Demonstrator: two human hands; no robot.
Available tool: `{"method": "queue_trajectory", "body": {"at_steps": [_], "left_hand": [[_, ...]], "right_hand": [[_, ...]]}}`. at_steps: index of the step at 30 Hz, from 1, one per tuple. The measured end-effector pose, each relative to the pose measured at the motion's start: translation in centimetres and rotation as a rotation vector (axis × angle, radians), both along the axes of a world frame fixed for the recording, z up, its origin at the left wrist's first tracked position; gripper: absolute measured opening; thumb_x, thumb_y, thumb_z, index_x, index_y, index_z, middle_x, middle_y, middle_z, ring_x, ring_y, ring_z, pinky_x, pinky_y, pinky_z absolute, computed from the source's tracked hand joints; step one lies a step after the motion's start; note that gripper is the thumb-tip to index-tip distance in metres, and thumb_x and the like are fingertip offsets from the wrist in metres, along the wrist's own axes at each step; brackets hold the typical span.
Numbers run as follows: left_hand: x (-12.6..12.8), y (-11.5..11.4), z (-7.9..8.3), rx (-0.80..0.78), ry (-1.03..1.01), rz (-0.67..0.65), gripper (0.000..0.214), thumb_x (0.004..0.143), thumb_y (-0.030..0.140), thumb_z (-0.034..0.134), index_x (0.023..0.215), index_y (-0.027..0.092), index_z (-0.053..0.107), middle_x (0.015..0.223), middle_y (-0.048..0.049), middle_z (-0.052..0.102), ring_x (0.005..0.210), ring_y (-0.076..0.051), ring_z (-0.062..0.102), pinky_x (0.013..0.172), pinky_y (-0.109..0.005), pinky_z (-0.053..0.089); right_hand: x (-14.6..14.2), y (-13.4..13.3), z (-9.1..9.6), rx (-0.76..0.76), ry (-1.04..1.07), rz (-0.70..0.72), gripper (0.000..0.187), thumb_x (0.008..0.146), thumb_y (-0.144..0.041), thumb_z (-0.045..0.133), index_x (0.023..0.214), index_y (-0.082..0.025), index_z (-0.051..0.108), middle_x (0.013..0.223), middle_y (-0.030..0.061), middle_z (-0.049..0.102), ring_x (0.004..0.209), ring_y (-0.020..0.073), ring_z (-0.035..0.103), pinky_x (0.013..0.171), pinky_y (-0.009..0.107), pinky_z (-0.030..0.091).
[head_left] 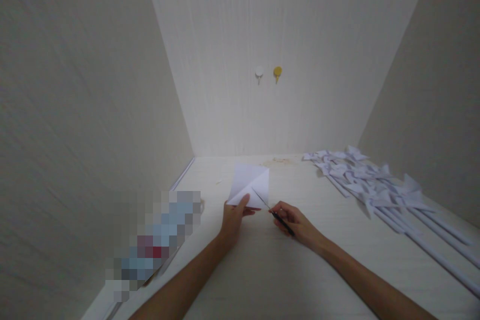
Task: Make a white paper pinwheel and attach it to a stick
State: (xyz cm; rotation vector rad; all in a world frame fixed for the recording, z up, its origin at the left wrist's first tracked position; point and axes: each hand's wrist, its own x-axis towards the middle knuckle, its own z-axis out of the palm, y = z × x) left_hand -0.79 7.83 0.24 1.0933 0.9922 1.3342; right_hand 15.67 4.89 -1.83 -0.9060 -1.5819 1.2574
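Note:
A square white sheet of paper (250,180) with a diagonal crease or fold is held up in front of me. My left hand (237,212) grips its lower edge, thumb on the front and fingers behind. My right hand (294,222) is closed around a slim black-handled tool (282,223) with a long, thin pointed end. That point lies over the lower right part of the paper, near my left thumb. Whether it is a knife or one blade of scissors cannot be made out.
Several white paper pinwheels (360,175) on rolled paper sticks (431,255) lie along the table's right side. A blurred-out bluish object (161,240) is at the left. Walls enclose the table, with a white hook (259,72) and a yellow hook (277,72) on the back one.

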Motion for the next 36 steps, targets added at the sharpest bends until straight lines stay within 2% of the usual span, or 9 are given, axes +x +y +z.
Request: {"method": "queue_trajectory", "body": {"at_steps": [10,26,36], "left_hand": [[0.01,0.13,-0.17,-0.003,-0.006,0.004,0.03,0.065,0.031,0.059,0.082,0.007,0.058,0.07,-0.0097,0.067,0.052,-0.016,0.061,0.048,-0.023,0.048],[0.0,0.04,-0.22,0.006,-0.021,0.007,0.031,0.064,0.032,0.06,0.084,0.008,0.059,0.071,-0.0098,0.066,0.051,-0.017,0.061,0.048,-0.024,0.048],[0.01,0.21,-0.15,-0.01,-0.016,-0.008,0.031,0.063,0.032,0.06,0.08,0.007,0.06,0.068,-0.0101,0.067,0.05,-0.017,0.061,0.047,-0.024,0.047]], "right_hand": [[0.07,0.31,-0.6,-0.02,0.062,0.01,0.023,0.069,-0.038,0.056,0.079,-0.019,0.047,0.05,-0.0089,0.03,0.039,0.0035,0.024,0.038,0.018,0.016],[0.24,0.12,-0.52,0.013,-0.025,-0.029,0.022,0.071,-0.037,0.054,0.078,-0.018,0.048,0.054,-0.0077,0.031,0.045,0.0045,0.024,0.04,0.018,0.017],[0.24,0.21,-0.55,0.018,-0.004,-0.022,0.022,0.069,-0.037,0.056,0.077,-0.018,0.048,0.054,-0.0078,0.029,0.044,0.0042,0.024,0.04,0.018,0.018]]}}
